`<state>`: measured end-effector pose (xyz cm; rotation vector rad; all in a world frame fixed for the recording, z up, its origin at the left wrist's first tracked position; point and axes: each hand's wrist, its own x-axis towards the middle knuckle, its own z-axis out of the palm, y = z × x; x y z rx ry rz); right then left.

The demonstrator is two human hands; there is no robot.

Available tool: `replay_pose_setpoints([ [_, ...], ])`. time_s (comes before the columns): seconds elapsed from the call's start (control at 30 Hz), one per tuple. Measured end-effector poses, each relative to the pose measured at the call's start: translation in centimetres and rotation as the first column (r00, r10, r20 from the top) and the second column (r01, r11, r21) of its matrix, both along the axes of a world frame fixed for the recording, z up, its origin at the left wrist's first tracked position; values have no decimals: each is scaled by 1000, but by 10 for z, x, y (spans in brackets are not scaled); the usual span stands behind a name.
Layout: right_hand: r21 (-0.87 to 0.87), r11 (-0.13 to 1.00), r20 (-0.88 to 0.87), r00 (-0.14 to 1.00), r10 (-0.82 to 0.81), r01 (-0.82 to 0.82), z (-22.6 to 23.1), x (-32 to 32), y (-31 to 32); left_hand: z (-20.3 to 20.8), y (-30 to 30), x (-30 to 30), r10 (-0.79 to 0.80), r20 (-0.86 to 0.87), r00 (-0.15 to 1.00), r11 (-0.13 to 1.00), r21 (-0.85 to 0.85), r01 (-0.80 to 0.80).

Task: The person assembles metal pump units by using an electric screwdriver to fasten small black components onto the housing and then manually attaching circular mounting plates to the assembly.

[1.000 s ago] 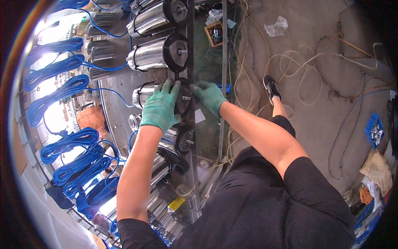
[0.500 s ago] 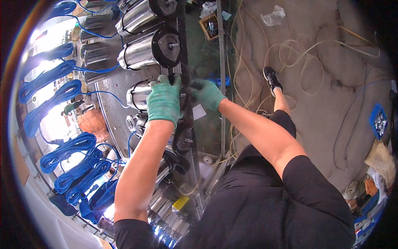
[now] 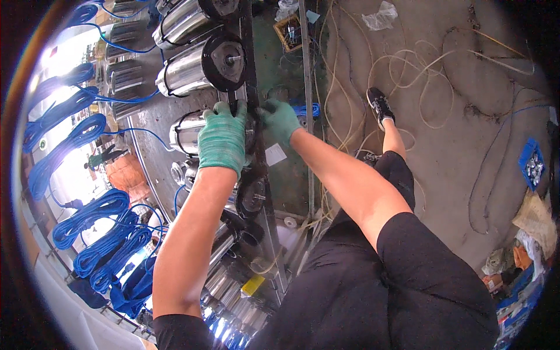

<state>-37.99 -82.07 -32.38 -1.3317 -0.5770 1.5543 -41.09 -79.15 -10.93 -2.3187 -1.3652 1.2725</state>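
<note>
A shiny steel motor [image 3: 184,134] with a black end lies on its side on the bench, mostly hidden under my left hand [image 3: 222,137]. That hand, in a green knitted glove, is closed over the end part of the motor. My right hand [image 3: 281,122], gloved alike, is at the motor's black end face with its fingers bent inward. What its fingertips hold, if anything, cannot be made out. Just beyond lies a like motor [image 3: 192,67], its black end cap and short shaft turned toward the bench edge.
More steel motors lie in a row along the bench [image 3: 153,119]. Coiled blue cables [image 3: 93,216] hang at the left. A metal rail [image 3: 307,76] runs beside me. Pale hoses [image 3: 402,64] trail over the floor, with a yellow crate [image 3: 289,33] and a blue tray [image 3: 531,164] of small parts.
The whole view has shifted slightly. Both hands stay at the same motor, and the right hand's fingers have changed position a little at its end.
</note>
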Motion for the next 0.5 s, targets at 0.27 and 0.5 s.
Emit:
replay_pose_setpoints([
  [0.27,0,1000,-177,984,-12,12,-12,-34,-52,-1,2,0,-19,-21,1000,1000,5,19],
  [0.5,-65,990,-130,982,-133,126,-24,-56,-50,-3,4,5,-31,-31,999,1000,2,31],
])
